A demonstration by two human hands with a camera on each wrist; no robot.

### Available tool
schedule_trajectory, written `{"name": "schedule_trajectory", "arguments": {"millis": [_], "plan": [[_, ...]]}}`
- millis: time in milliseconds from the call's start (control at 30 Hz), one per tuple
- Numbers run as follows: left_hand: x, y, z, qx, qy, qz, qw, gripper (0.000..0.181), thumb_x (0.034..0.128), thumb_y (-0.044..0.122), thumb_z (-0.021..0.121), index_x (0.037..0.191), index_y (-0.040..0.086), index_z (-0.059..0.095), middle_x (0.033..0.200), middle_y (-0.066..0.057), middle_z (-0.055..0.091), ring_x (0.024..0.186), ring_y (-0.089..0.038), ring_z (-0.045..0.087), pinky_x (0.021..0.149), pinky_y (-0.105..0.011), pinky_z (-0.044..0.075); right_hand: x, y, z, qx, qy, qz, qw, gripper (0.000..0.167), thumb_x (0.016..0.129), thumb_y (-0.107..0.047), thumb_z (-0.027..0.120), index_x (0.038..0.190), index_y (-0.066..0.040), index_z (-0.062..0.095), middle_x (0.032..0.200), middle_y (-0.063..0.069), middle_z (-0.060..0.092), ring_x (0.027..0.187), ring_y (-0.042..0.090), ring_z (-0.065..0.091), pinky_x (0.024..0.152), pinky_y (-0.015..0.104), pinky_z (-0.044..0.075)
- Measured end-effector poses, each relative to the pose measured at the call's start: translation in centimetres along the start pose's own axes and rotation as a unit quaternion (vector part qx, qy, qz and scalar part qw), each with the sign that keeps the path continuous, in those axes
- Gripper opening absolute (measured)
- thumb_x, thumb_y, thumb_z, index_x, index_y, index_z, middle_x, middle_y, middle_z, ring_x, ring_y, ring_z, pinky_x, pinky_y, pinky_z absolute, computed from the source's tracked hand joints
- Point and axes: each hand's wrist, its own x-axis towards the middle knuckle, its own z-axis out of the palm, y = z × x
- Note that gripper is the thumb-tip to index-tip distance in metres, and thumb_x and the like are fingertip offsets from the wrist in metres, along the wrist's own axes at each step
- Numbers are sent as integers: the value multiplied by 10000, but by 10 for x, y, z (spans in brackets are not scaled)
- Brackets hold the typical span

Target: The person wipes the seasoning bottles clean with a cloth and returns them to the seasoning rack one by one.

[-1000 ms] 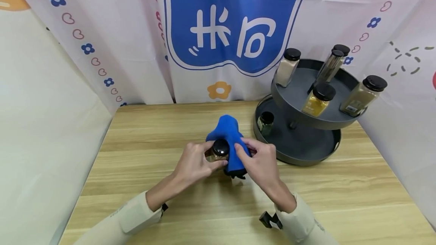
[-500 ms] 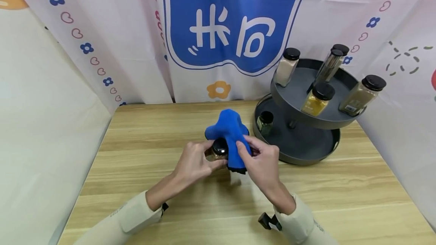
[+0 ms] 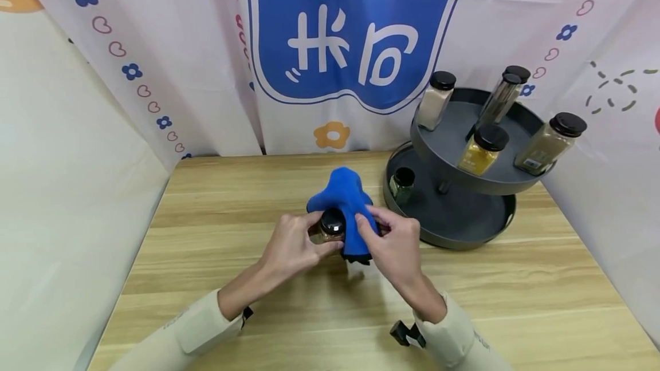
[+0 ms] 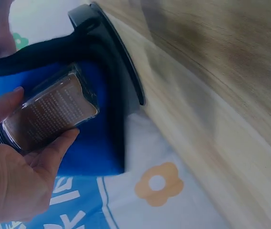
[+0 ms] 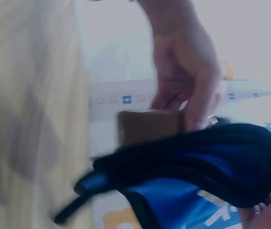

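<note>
My left hand (image 3: 294,244) grips a small glass spice jar (image 4: 52,107) between thumb and fingers. The jar has a black lid (image 3: 333,221), brown contents and printed text on its side. Pinched in my right hand (image 3: 397,242) is a blue cloth (image 3: 344,190) with a black edge, draped against the jar's right side. In the left wrist view the cloth lies behind the jar. The right wrist view is blurred; there the cloth's dark edge (image 5: 173,148) covers part of the jar. Both hands are above the table, close together.
A dark two-tier round rack (image 3: 464,239) stands at the right back of the wooden table (image 3: 216,199). Several black-lidded jars sit on its upper tier, one with yellow contents (image 3: 478,156). A small green jar (image 3: 402,186) is on the lower tier. A printed curtain hangs behind.
The cloth shifts slightly right and then back left against the jar, with the right hand moving along with it. The left hand keeps hold of the jar in nearly the same place.
</note>
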Motion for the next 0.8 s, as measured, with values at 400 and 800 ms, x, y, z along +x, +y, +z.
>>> {"name": "schedule_trajectory", "arguments": {"millis": [400, 800], "plan": [[-2, -2, -1, -52, -11, -123, 9999, 417, 792, 229, 954, 1069, -20, 767, 806, -72, 759, 506, 14, 430, 489, -197, 390, 0, -2, -1, 167, 138, -119, 9997, 165, 912, -6, 800, 1069, 41, 812, 889, 139, 802, 696, 164, 755, 643, 199, 585], [-1, 3, -9, -376, 243, -193, 9988, 447, 804, 217, 950, 1143, -7, 762, 739, 0, 690, 489, 9, 401, 449, -194, 338, -13, 17, 10, -757, -1421, 651, 9848, 61, 907, -25, 767, 910, -62, 816, 535, -124, 463, 455, -7, 414, 461, 196, 332]]}}
